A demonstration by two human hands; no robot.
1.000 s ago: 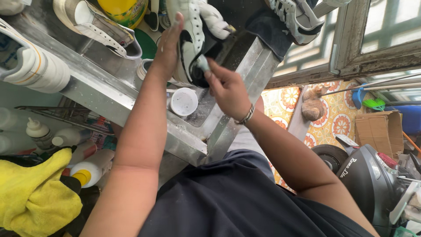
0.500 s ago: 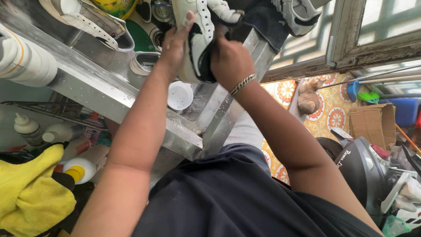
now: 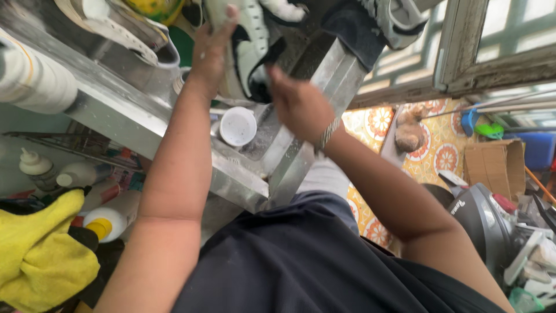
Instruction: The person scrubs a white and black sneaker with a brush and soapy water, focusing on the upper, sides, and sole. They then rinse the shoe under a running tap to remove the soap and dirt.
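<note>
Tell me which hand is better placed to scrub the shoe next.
Probably the right hand: it is free at the shoe's dark heel, though blurred. The left hand grips the shoe over the sink.

The shoe (image 3: 246,49) sits between the left hand (image 3: 211,55) and the right hand (image 3: 298,104), above the metal sink (image 3: 174,139). A round cup (image 3: 237,126) stands in the sink just below both hands. A cloth (image 3: 40,261) lies far below the left hand, bottles (image 3: 104,223) beside it.
</note>
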